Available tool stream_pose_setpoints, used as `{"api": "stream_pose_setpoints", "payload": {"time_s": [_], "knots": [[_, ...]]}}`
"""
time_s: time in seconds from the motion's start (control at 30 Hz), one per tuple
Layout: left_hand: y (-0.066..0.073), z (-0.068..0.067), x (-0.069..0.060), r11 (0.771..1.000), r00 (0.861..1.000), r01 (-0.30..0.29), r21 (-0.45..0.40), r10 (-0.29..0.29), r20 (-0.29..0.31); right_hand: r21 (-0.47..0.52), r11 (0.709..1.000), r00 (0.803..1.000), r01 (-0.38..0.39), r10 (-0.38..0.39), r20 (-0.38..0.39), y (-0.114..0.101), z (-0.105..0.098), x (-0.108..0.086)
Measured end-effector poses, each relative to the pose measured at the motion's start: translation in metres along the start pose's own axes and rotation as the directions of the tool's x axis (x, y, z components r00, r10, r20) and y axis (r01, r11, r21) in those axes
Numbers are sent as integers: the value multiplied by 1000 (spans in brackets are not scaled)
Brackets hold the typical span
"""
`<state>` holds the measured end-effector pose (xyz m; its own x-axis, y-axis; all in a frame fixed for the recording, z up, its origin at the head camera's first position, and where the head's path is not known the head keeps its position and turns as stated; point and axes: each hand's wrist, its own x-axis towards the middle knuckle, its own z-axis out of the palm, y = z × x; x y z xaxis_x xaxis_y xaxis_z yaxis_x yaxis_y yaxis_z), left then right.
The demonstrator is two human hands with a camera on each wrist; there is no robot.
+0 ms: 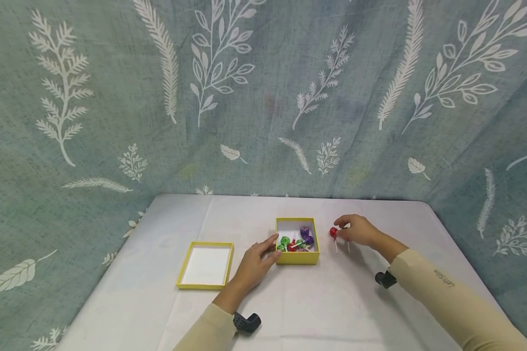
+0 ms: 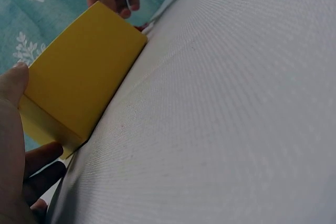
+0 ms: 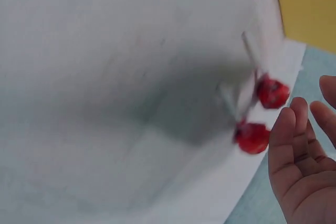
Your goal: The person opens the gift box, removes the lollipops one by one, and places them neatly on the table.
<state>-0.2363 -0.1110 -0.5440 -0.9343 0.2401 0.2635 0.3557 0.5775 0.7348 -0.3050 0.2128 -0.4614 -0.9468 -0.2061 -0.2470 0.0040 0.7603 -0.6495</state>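
A yellow box (image 1: 297, 258) with white inside holds several green, red and purple lollipops. My left hand (image 1: 255, 263) rests against its left side, fingers spread; in the left wrist view the thumb and fingers touch the box's yellow wall (image 2: 84, 61). To the right of the box, my right hand (image 1: 355, 230) hovers at two red lollipops. One red lollipop (image 1: 333, 232) shows left of its fingers, the other mostly behind the hand. In the right wrist view both red lollipops (image 3: 273, 92) lie beside the loosely bent fingers of the right hand (image 3: 304, 166), thumb apart from them.
A yellow-edged white lid (image 1: 205, 264) lies on the white table (image 1: 316, 302), left of the left hand. Behind the table hangs a blue-green cloth (image 1: 254, 146) with white leaf patterns. Both wrists carry dark devices.
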Motion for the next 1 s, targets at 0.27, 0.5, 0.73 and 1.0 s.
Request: {"api": "stream_pose_setpoints", "payload": {"time_s": [0.27, 0.5, 0.73, 1.0], "knots": [[-1, 1, -1, 1000, 1000, -10, -2, 10, -15, 0, 998, 998, 65, -65, 24, -30, 8, -4], [0, 1, -1, 1000, 1000, -3, -1, 3, -10, 42, 989, 989, 140, -141, 34, -61, 14, -7], [2, -1, 0, 1000, 1000, 19, -2, -19, 8, -5, 974, 973, 227, -227, 30, -81, 35, 1], [2, -1, 1, 1000, 1000, 14, 8, -14, 13, -33, 963, 964, 267, -266, 18, -94, 57, 9]]}}
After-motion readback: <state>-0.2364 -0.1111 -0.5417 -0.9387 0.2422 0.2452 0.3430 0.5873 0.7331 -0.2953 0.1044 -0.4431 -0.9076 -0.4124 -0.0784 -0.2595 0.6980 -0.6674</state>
